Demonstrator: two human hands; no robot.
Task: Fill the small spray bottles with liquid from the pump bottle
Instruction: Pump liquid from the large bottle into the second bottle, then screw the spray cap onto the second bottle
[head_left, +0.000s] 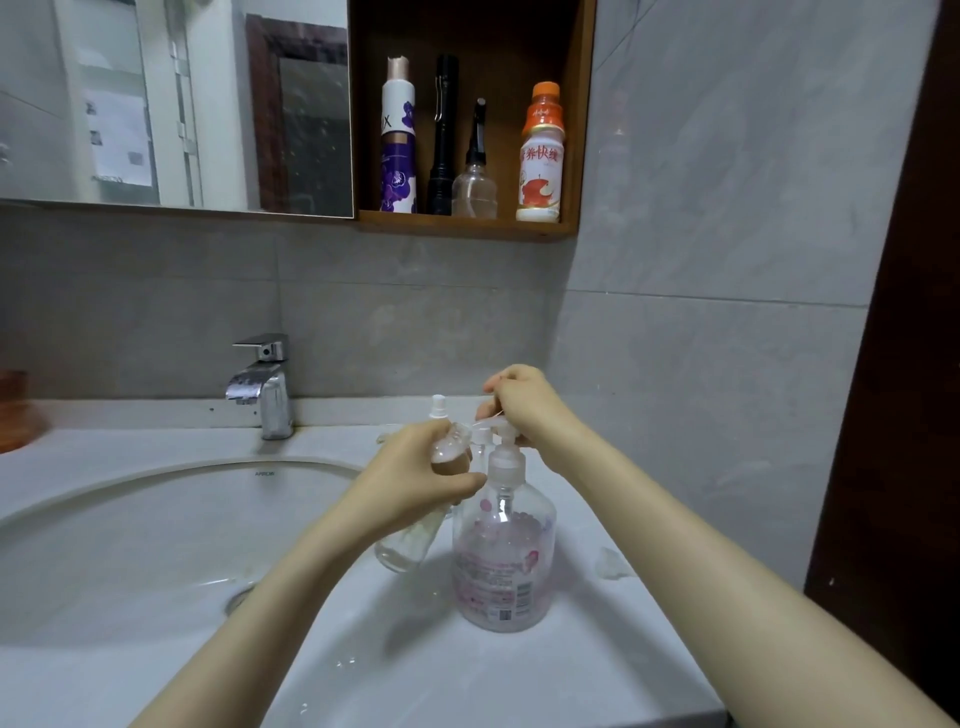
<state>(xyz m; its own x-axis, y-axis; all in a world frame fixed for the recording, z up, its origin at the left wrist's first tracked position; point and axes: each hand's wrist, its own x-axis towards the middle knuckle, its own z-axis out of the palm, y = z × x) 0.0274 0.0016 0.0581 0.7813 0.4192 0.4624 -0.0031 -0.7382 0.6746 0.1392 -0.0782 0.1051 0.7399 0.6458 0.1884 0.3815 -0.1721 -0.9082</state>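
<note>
A white counter with a round sink sunk into it runs along a grey tiled wall, with a chrome tap at the back. Above hang a mirror and a wooden shelf holding four bottles and cans.

The pump bottle, clear with pink liquid, stands on the counter right of the sink. The left hand grips a small spray bottle just left of it, fingers wrapped round its upper body, the bottle tilted so its open neck points up at the pump spout. The right hand sits over the pump head with fingers curled.

A thin pale line shows under those fingers; I cannot tell whether they pinch it. A second spray bottle with a white top stands behind the hands, mostly hidden. A brown object at the left edge is cut off
</note>
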